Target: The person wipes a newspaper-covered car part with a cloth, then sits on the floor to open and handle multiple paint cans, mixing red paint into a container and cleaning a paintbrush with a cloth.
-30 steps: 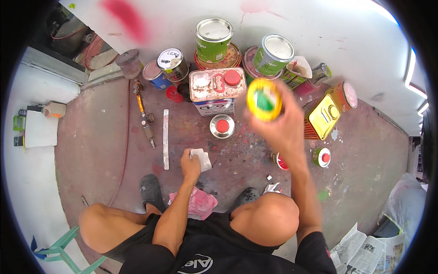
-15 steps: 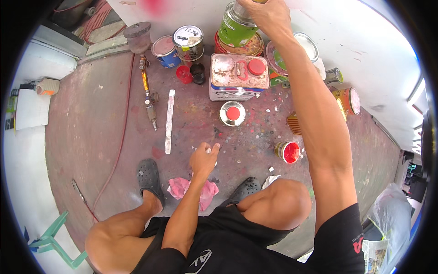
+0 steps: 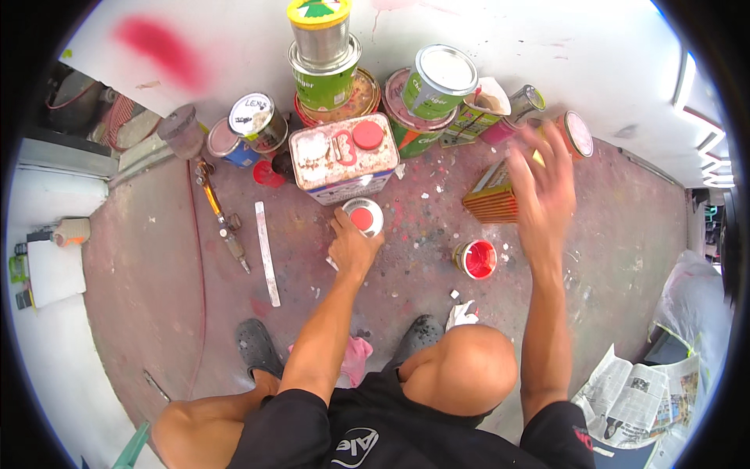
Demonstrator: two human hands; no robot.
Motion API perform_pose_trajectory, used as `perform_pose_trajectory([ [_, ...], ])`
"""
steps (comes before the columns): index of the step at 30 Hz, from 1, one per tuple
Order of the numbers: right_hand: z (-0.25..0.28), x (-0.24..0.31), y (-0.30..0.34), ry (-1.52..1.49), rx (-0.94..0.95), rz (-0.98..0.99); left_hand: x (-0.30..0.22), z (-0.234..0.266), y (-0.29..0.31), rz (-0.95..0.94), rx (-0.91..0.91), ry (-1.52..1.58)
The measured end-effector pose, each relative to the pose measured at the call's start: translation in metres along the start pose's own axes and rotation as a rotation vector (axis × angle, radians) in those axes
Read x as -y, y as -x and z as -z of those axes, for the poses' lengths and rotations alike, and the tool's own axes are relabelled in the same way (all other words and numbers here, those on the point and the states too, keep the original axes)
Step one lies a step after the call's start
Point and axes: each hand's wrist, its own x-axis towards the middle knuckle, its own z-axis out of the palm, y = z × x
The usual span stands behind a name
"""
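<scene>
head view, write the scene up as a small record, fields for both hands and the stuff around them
left hand: fingers and thumb around the near side of the small red-capped can; a white scrap shows beside it
right hand: raised, open, blurred, nothing seen in it
behind right hand: rectangular yellow tin, partly hidden
behind small can: large rectangular tin with a red cap
stack: can with yellow-edged lid on top of a green can
right of small can: open can, red inside
</scene>
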Motion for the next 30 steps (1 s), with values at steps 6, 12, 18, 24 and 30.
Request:
perform_pose_trajectory([
  [6,0.085,-0.07,0.156,0.038,-0.385,-0.48,-0.029,-0.011,0.02,-0.191,0.066,-0.019],
  [12,0.103,-0.089,0.224,0.071,-0.362,-0.589,-0.104,-0.053,-0.019,-0.284,-0.073,-0.025],
  [18,0.103,-0.072,0.158,0.158,-0.34,-0.345,-0.14,-0.073,-0.056,-0.159,-0.098,-0.054],
  [24,0.074,-0.074,0.008,0.512,-0.053,0.024,-0.137,-0.025,0.013,-0.369,-0.149,0.078],
  [30,0.025,-0.145,-0.127,0.767,0.261,0.037,-0.165,0.175,-0.013,-0.518,-0.906,0.39],
])
